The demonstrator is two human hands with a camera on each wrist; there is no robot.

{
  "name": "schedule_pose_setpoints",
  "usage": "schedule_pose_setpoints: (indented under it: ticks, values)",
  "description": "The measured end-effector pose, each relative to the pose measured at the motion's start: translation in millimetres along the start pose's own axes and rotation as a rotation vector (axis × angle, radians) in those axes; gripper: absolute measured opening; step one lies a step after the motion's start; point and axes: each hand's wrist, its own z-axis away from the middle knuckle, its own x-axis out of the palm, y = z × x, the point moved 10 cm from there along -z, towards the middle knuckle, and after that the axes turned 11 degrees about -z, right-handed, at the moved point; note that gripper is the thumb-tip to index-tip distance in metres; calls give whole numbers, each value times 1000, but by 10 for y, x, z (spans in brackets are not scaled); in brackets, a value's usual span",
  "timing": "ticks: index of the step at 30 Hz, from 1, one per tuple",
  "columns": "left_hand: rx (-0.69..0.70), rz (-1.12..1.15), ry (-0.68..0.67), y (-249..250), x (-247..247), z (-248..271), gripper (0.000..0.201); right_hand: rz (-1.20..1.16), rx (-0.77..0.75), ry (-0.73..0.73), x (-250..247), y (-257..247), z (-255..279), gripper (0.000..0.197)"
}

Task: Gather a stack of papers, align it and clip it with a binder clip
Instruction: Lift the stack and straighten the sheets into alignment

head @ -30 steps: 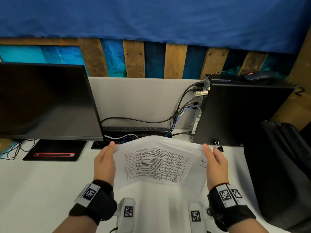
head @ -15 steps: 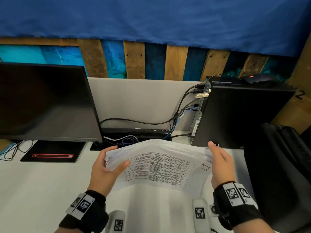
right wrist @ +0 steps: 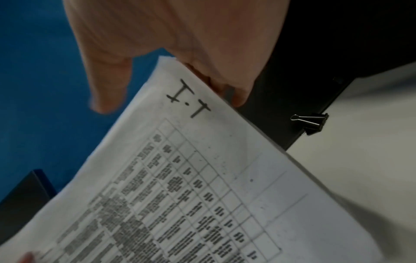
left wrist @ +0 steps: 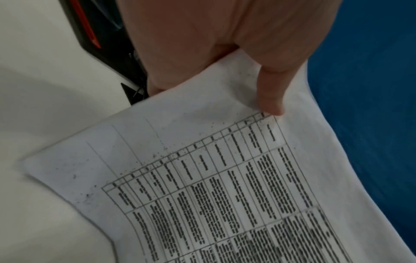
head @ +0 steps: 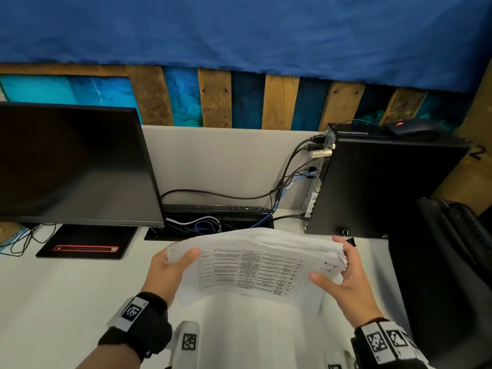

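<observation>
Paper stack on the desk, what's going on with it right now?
A person holds the paper stack raised off the white desk by its two ends. The left hand grips the left end, thumb on top. The right hand holds the right end, whose sheets look fanned. The binder clip sits unused by the computer tower.
</observation>
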Motion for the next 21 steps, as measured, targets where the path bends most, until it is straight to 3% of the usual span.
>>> schedule_pose_setpoints:
  ticks: [3,5,9,12,13,17,21]
  values:
    - [-1,55,-40,123,13,11,17,137,-67,71,-60,-139,11,44]
    - [45,65,-74,212,-33,-4,20,133,-87,94,-85,-234,6,43]
    - [99,-48,-146,116,-74,-1,51,-99,11,23,-96,-92,-17,42]
    - [49,-68,-224,-106,78,79,82,-44,113,-12,0,133,11,30]
    - [63,-98,-233,-92,115,111,83,-27,119,-8,14,158,7,33]
    - [120,-98,-187,91,24,102,56,-51,53,-26,-10,21,-16,31]
    - [70,-62,-227,-30,-25,68,85,-30,138,-27,-81,205,-41,38]
